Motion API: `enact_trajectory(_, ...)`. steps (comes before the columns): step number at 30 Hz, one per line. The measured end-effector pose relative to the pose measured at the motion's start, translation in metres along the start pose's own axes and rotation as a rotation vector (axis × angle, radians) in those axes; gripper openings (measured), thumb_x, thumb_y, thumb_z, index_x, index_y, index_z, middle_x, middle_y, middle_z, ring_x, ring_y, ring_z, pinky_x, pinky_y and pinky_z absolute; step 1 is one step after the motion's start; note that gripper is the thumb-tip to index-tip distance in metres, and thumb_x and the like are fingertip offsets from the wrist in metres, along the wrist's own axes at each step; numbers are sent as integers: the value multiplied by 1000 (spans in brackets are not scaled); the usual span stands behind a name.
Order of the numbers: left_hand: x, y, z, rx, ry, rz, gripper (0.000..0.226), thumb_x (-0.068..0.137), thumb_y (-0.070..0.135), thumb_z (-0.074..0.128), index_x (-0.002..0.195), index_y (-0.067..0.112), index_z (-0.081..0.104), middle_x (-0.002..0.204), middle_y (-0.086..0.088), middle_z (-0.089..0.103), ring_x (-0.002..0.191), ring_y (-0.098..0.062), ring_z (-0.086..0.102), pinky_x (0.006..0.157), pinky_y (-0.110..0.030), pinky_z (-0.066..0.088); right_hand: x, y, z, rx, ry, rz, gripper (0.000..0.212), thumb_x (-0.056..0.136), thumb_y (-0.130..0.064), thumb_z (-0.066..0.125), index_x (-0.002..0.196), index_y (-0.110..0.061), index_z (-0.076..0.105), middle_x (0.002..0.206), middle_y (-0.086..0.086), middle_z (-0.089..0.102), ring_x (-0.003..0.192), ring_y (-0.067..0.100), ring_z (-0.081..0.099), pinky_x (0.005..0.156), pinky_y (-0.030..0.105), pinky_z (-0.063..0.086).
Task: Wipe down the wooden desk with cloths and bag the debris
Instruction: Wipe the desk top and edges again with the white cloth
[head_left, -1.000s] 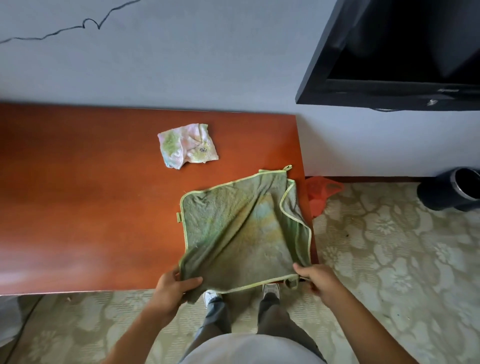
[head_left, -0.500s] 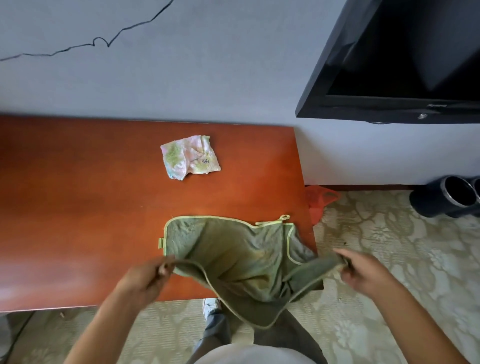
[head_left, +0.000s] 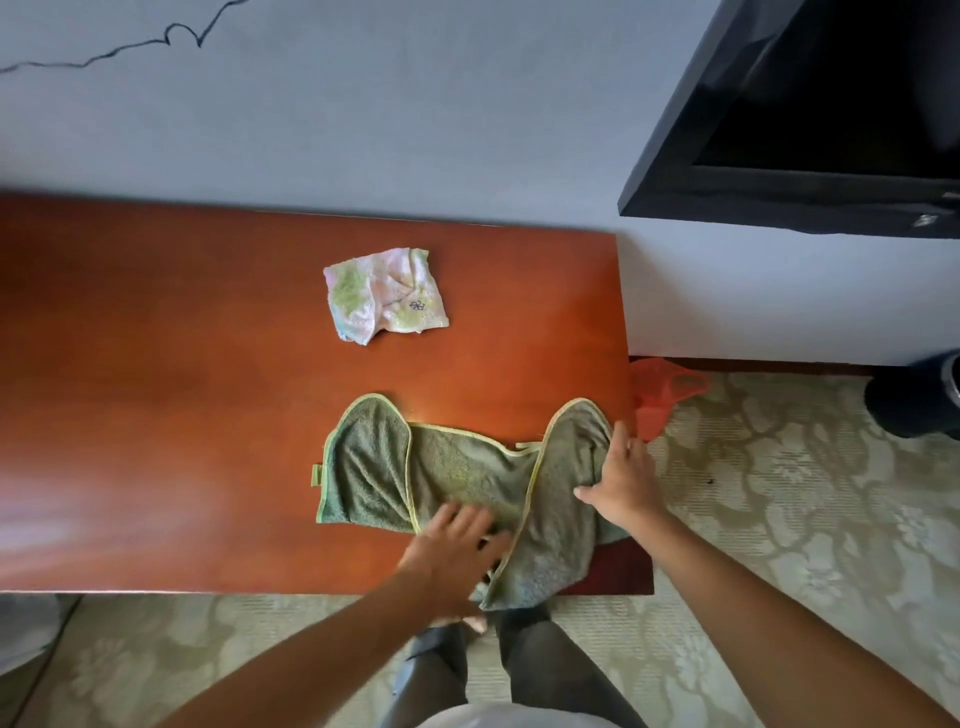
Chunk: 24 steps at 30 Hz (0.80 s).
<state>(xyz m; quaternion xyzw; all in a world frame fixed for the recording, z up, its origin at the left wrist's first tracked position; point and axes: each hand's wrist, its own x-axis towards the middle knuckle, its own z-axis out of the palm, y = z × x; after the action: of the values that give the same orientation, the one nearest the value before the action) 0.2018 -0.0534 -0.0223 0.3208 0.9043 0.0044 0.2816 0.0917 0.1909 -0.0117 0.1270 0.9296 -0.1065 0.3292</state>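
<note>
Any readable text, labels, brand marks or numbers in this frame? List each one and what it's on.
No text can be read.
TV: a small pale mark on its lower bezel, too small and blurred to read.
Small cloth: a dark flower motif, not lettering.
Green cloth: a side tab on its left edge, with no print visible.
Desk, wall and carpet: no writing.

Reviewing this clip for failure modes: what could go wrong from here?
1. The green towel lies folded unevenly, with one flap hanging past the wooden desk front edge; pushed further, it may slide off.
2. The left hand and right hand lie flat on it without a grip, so it may bunch when wiped.
3. The red plastic bag sits on the floor by the desk's corner, mostly hidden; swept debris could miss it.
</note>
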Motion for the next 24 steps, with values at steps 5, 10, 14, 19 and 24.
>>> enact_trajectory(5,9,-7,12,-203,345,-153,31,84,15,71,114,22,65,104,-1,66,94,-24,65,80,-41,58,5,1,4,45,15,37,43,84,-39,81,108,-11,58,108,9,71,101,33,70,81,40,56)
enact_trajectory(10,23,-34,-24,-389,604,-653,31,94,13,60,125,15,62,114,-7,64,104,-30,61,86,-47,55,-2,26,-33,605,-86,139,14,86,-17,76,93,-6,73,82,10,71,73,25,66,63,36,52)
enact_trajectory(14,31,-17,-27,-420,268,-611,36,104,33,42,137,22,53,137,-3,49,124,-25,52,99,-44,52,-14,28,-88,706,-9,133,10,86,-12,76,93,-8,70,92,14,73,86,31,70,81,43,56)
enact_trajectory(19,13,-31,-34,-979,493,-740,44,103,7,42,141,22,59,132,9,58,93,-13,64,79,-29,57,-50,-68,-102,566,101,-159,17,89,-26,73,91,-9,70,90,10,74,87,30,70,75,38,53)
enact_trajectory(24,-50,-69,-16,-1512,902,-1248,27,100,10,45,99,14,71,102,-12,74,88,-29,68,81,-47,59,-96,-173,-18,120,-374,-484,40,99,-44,53,110,-8,65,106,13,71,106,33,67,79,33,47)
